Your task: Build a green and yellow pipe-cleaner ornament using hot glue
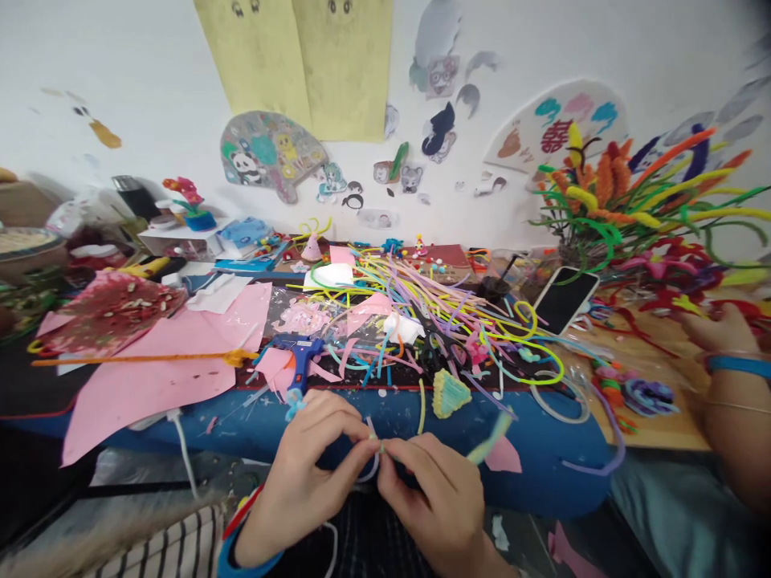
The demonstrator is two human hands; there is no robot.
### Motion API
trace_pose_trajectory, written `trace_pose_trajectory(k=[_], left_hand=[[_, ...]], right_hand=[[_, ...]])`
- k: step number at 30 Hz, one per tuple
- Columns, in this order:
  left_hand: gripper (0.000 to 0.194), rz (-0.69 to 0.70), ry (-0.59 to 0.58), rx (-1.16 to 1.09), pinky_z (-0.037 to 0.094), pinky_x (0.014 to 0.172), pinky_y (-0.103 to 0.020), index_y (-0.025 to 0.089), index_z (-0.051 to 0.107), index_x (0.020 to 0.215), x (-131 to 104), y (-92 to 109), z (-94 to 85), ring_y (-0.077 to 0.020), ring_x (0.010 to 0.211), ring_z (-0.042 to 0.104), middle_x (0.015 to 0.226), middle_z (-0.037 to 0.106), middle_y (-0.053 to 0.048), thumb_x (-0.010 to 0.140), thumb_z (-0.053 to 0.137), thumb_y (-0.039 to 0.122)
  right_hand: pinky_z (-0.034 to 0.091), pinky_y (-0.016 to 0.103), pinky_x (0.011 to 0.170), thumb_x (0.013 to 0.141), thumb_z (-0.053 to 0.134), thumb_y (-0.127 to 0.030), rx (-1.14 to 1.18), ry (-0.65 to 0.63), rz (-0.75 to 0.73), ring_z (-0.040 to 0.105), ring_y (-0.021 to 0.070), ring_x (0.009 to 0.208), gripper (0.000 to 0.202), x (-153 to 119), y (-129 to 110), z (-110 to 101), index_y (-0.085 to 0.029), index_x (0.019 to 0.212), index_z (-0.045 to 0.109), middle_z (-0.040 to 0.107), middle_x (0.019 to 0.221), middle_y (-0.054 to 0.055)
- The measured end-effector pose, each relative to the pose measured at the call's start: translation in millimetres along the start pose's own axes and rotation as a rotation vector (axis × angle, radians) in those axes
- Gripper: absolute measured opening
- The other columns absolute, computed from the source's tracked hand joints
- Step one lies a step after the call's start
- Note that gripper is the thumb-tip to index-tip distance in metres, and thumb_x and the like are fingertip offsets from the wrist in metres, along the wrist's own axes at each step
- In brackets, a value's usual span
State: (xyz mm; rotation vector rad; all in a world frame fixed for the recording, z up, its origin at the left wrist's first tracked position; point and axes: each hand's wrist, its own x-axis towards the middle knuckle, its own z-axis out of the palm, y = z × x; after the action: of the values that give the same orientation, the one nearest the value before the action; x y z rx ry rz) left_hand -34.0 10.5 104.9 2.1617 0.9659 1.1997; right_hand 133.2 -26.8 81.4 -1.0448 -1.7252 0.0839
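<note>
My left hand (316,470) and my right hand (430,494) meet at the blue table edge, fingertips nearly touching. Each pinches part of a thin pale lilac pipe cleaner (371,466) that curves down between them; what exactly sits between the fingertips is too small to make out. A light blue fuzzy piece (295,405) shows just above my left hand. From behind my right hand a pale green-and-blue fuzzy strip (492,437) sticks out. A yellow-green and turquoise triangular piece (450,393) lies beyond my right hand.
A blue glue gun (301,357) lies beside pink sheets (157,377). Many pipe cleaners (422,297) are heaped mid-table. A phone (566,299) leans at right, near a bunch of fuzzy stems (614,193). Another person's hand (723,331) reaches in at far right.
</note>
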Motion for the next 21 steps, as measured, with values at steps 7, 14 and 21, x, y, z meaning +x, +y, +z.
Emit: trace_pose_trajectory(k=[7, 14, 21], left_hand=[[0.02, 0.124, -0.395, -0.597, 0.048, 0.066, -0.03, 0.021, 0.077, 0.085, 18.8, -29.4, 0.0, -0.0166, 0.07, 0.06, 0.072, 0.066, -0.006, 0.086, 0.068, 0.039], [0.019, 0.112, -0.325, -0.627, 0.047, 0.065, -0.028, 0.018, 0.07, 0.075, 20.2, -28.0, 12.5, -0.015, 0.067, 0.058, 0.069, 0.065, -0.005, 0.085, 0.071, 0.033], [0.018, -0.183, 0.085, -0.33, 0.043, 0.062, -0.023, 0.016, 0.063, 0.071, 4.2, -16.4, 23.4, -0.0127, 0.067, 0.055, 0.07, 0.059, -0.001, 0.086, 0.068, 0.023]], right_hand=[[0.024, 0.018, 0.039, 0.062, 0.072, -0.03, 1.124, -0.627, 1.052, 0.036, 0.0031, 0.039, 0.016, 6.5, 12.3, 0.9, -0.014, 0.058, 0.067, 0.056, 0.05, -0.004], [0.023, 0.018, 0.04, 0.064, 0.077, -0.035, 1.075, -0.531, 0.974, 0.034, 0.0037, 0.041, 0.023, 4.8, 18.2, 5.1, -0.014, 0.06, 0.068, 0.048, 0.046, -0.006], [0.04, 0.02, 0.048, 0.086, 0.061, -0.013, 0.125, -0.099, 0.17, 0.053, 0.0099, 0.051, 0.011, 4.2, 14.9, 1.0, -0.016, 0.081, 0.071, 0.06, 0.061, 0.0]])
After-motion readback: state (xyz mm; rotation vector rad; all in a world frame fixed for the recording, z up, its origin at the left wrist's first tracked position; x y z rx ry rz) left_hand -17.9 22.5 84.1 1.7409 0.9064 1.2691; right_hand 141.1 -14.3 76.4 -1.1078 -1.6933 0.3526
